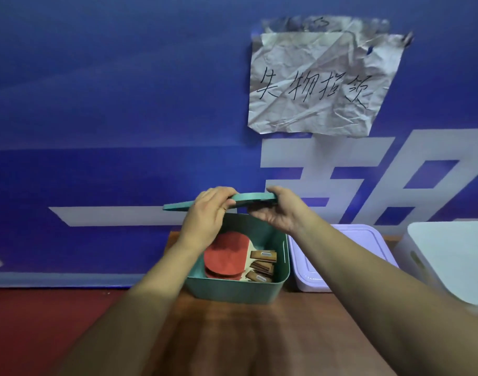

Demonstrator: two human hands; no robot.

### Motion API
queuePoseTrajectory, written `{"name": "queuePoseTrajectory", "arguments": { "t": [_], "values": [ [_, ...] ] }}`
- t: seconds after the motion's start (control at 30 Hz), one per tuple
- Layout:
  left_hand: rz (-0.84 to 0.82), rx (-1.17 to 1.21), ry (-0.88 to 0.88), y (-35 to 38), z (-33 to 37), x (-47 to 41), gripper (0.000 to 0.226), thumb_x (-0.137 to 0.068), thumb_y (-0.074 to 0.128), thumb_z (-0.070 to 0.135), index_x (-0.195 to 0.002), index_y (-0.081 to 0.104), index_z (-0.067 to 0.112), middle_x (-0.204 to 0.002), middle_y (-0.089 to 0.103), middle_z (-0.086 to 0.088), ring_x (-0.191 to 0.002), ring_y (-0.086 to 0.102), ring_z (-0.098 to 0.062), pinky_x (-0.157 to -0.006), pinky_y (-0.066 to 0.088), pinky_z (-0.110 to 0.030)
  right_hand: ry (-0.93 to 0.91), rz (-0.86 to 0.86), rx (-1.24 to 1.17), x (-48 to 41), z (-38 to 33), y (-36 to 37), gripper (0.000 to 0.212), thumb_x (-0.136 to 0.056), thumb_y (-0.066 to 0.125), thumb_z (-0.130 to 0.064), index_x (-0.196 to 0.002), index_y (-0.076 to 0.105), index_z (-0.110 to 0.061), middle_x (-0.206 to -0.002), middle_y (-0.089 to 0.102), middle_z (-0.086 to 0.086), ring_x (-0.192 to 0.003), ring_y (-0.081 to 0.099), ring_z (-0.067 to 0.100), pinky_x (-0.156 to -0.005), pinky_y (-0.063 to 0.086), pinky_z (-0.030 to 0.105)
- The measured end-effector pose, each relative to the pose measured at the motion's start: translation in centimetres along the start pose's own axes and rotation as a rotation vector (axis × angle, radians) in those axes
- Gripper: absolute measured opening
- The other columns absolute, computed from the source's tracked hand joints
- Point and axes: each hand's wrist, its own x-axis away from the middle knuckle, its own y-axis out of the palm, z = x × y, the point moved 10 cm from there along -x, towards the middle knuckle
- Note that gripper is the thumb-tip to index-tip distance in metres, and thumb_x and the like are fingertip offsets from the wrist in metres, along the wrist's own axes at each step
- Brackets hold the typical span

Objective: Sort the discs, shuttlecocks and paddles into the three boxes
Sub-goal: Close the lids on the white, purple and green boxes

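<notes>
A green box point(262, 290) stands on the wooden table with several red paddles point(227, 256) stacked inside, their wooden handles pointing right. Above the box hangs its green lid point(255, 198), held nearly flat. My left hand point(205, 215) grips the lid's left part, fingers curled over the top edge. My right hand point(280, 210) holds the lid's right end from below, thumb on top. No discs or shuttlecocks are in sight.
To the right of the green box stand a lilac box point(349, 256) with its lid on and a white box point(449, 259) with its lid on. A blue banner wall point(124, 104) with a crumpled paper note point(319, 82) rises right behind the table point(259, 335).
</notes>
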Motion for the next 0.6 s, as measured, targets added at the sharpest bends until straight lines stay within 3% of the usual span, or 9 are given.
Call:
{"name": "queuePoseTrajectory", "arguments": {
  "t": [0.07,0.13,0.2,0.33,0.43,0.53,0.6],
  "values": [
    [-0.077,0.032,0.038,1.1,1.7,1.2,0.025,-0.095,0.051,0.029,-0.107,0.064,0.012,-0.103,0.067,0.002,-0.095,0.055,-0.011,-0.087,0.042,-0.027,0.02,-0.005,-0.063,0.5,0.9,-0.4,0.045,-0.1,0.04,-0.013,-0.139,0.034,0.01,-0.134,0.051,0.03,-0.113,0.059,0.043,-0.059,0.059,0.053],
    [-0.135,0.124,-0.017,1.6,1.5,2.3,0.031,-0.093,0.049,0.039,-0.105,0.064,0.014,-0.104,0.067,0.007,-0.099,0.057,-0.008,-0.09,0.041,-0.023,0.008,0.022,-0.051,1.2,1.3,-1.7,0.042,-0.097,0.035,-0.005,-0.137,0.037,0.008,-0.133,0.053,0.03,-0.105,0.062,0.042,-0.055,0.058,0.049],
    [-0.117,0.149,-0.137,1.1,-0.6,3.1,0.034,-0.093,0.046,0.042,-0.101,0.065,0.014,-0.102,0.066,0.008,-0.099,0.058,-0.009,-0.09,0.041,-0.023,-0.017,0.041,-0.007,1.7,1.4,-3.3,0.043,-0.091,0.035,0.0,-0.132,0.046,0.003,-0.125,0.061,0.024,-0.099,0.066,0.04,-0.061,0.056,0.047],
    [-0.074,-0.13,-0.486,-0.2,-8.3,5.5,0.025,-0.092,0.057,0.03,-0.11,0.06,0.012,-0.114,0.061,-0.008,-0.113,0.052,-0.028,-0.095,0.037,-0.035,-0.002,0.11,0.116,2.4,2.0,-6.7,0.041,-0.087,0.045,-0.005,-0.126,0.056,0.001,-0.115,0.068,0.021,-0.099,0.068,0.039,-0.069,0.057,0.044],
    [-0.241,-0.357,-0.866,-0.5,-14.5,9.8,0.058,-0.086,0.058,0.05,-0.128,0.047,0.011,-0.13,0.047,-0.018,-0.124,0.041,-0.038,-0.101,0.035,-0.045,-0.026,0.136,0.165,2.7,2.3,-8.7,0.041,-0.085,0.048,-0.007,-0.124,0.06,-0.004,-0.113,0.07,0.02,-0.103,0.067,0.042,-0.079,0.057,0.049],
    [-0.297,-0.163,-1.11,0.5,-17.6,13.3,0.073,-0.087,0.054,0.058,-0.134,0.039,0.004,-0.134,0.047,-0.02,-0.121,0.048,-0.039,-0.09,0.041,-0.041,-0.044,0.117,0.165,2.0,2.8,-10.3,0.038,-0.086,0.046,-0.007,-0.12,0.062,-0.009,-0.113,0.07,0.017,-0.106,0.066,0.041,-0.085,0.055,0.05],
    [-0.318,-0.057,-1.053,2.1,-18.1,13.5,0.056,-0.093,0.053,0.044,-0.131,0.045,0.004,-0.129,0.055,-0.017,-0.115,0.054,-0.034,-0.081,0.04,-0.034,-0.067,0.176,0.243,1.2,3.2,-11.5,0.031,-0.085,0.048,-0.01,-0.113,0.063,-0.006,-0.106,0.072,0.015,-0.097,0.068,0.037,-0.083,0.056,0.045]
  ]
}}
